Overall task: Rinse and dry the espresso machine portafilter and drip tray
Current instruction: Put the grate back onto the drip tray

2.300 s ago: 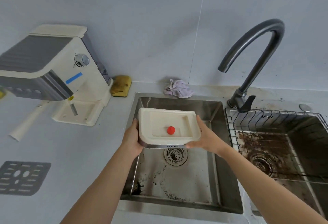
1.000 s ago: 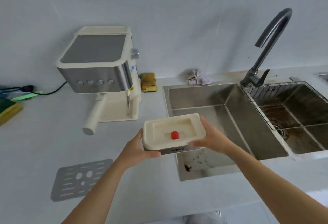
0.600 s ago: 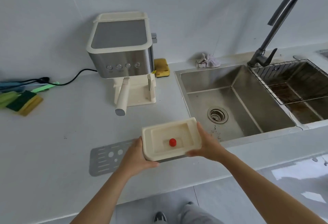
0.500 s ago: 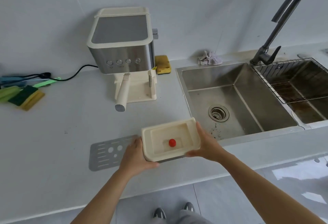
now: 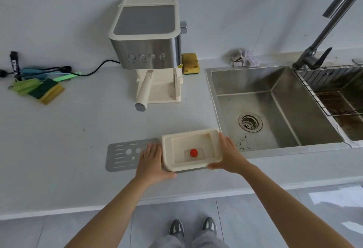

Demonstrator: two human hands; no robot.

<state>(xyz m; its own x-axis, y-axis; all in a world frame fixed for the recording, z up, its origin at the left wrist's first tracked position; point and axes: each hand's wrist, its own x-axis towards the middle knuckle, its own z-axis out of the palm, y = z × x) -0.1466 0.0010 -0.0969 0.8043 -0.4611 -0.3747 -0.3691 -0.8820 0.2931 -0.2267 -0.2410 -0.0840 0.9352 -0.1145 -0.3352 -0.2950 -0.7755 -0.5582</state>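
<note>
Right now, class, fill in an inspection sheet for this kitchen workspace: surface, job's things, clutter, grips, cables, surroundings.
Surface: grey counter, a few dark specks.
Job's things: tray with red float at the counter's front; grate flat beside it; portafilter in the machine.
Clutter: yellow sponge and rag by the wall; green sponges far left.
Grips: left grip and right grip hold the tray's sides, thumbs round its front.
Cables: black cable runs left from the machine.
Surroundings: stained sink, faucet, wire rack.

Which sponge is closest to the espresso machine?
The plain yellow sponge at the back wall, right beside the espresso machine, between it and the sink. The green-topped sponge lies far off to the left, by the cords.
</note>
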